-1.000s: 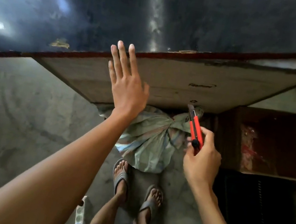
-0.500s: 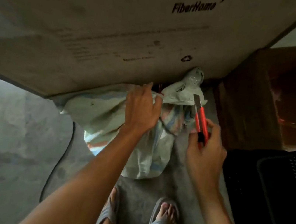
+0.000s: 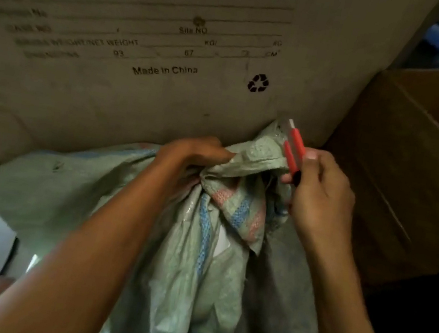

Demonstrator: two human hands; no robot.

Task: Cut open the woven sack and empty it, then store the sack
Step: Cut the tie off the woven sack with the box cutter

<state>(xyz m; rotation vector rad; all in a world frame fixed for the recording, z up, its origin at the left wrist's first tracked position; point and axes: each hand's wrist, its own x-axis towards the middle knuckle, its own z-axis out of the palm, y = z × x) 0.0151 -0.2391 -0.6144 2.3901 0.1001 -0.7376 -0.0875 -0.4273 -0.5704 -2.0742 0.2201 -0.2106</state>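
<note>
A pale green woven sack (image 3: 186,261) with blue and pink stripes lies on the floor against a big printed cardboard box. Its mouth is bunched into a tied knot (image 3: 254,157) near the box's lower edge. My left hand (image 3: 188,158) grips the bunched neck just left of the knot. My right hand (image 3: 320,194) holds a red utility knife (image 3: 293,149) upright, blade tip out and pointing up, right beside the knot's right side. Whether the blade touches the fabric is unclear.
The large grey cardboard box (image 3: 139,81) printed "Made in China" fills the upper view. An open brown carton (image 3: 412,174) stands at the right. A dark mat (image 3: 419,313) lies lower right, and concrete floor with a black cable (image 3: 10,254) shows lower left.
I have crouched much closer to the sack. My left hand came down from the box and closed on the sack's neck; my right hand brought the knife up against the knot.
</note>
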